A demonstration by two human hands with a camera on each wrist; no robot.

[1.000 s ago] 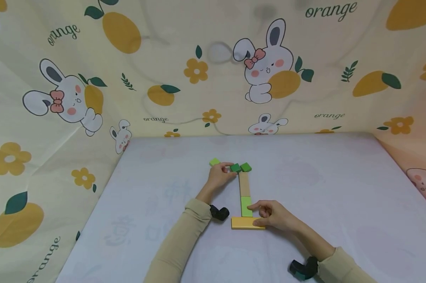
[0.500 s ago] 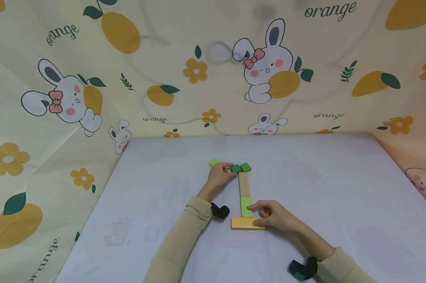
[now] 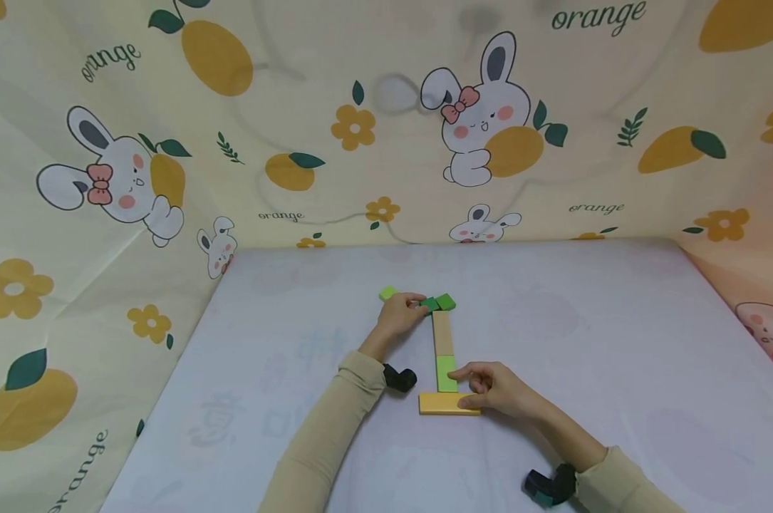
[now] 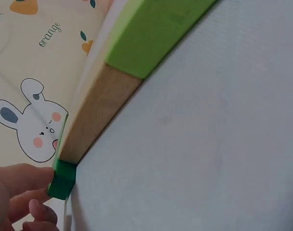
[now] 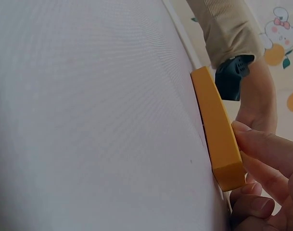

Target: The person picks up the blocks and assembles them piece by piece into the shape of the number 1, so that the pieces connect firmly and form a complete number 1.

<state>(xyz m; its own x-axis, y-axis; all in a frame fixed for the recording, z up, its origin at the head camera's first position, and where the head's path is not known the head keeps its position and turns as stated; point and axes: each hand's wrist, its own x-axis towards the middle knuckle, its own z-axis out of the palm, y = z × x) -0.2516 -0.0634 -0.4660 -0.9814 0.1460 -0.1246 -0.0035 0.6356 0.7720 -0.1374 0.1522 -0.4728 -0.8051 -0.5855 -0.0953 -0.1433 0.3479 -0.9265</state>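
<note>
In the head view, my left hand [image 3: 400, 315] pinches a small dark green block [image 3: 429, 305] between thumb and finger. A mid-green block [image 3: 447, 301] lies touching its right side. Below them runs a plain wooden block [image 3: 443, 333], end to end with a light green block [image 3: 447, 373]. A yellow block [image 3: 439, 404] lies crosswise at the bottom. My right hand [image 3: 505, 388] grips the yellow block's right end with its thumb, its index fingertip against the light green block. In the left wrist view, the dark green block [image 4: 63, 179] meets the wooden block's end.
Another lime-green block [image 3: 388, 293] lies behind my left hand, partly hidden. The white table [image 3: 591, 342] ends at a printed cloth wall [image 3: 412, 178] at the back and left. Black wrist devices [image 3: 401, 380] sit on both forearms.
My left fingers have shifted very slightly up, and the dark green block sits a touch further right, against its neighbour. My right hand stays on the yellow block.
</note>
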